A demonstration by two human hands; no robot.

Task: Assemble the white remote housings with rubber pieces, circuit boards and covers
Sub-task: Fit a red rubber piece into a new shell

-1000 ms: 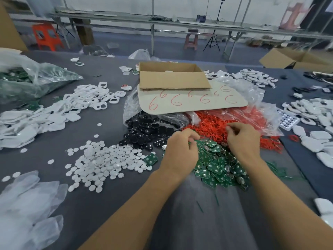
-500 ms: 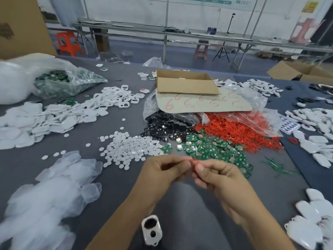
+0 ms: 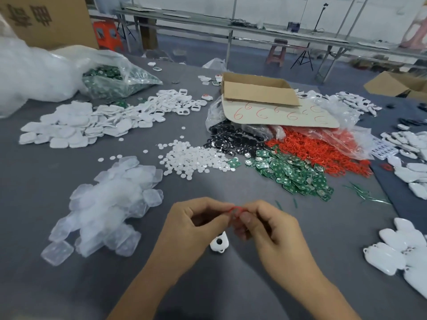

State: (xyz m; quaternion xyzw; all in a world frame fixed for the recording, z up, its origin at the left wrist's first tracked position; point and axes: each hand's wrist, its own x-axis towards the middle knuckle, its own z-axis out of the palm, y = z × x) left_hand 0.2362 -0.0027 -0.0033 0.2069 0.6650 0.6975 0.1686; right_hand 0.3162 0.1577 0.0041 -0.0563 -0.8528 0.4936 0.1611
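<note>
Rubber piece point(image 3: 236, 209): red, pinched between fingers point(image 3: 246, 217) of left hand point(image 3: 191, 229) and right hand point(image 3: 275, 234), probably to orient it.
Housing point(image 3: 219, 244): white, on tabletop point(image 3: 323, 227) just below fingers, awaiting fitting.

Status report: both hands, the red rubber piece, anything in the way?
Left hand and right hand both pinch red rubber ring. White housing lies on table below them. Nothing blocks the housing.
</note>
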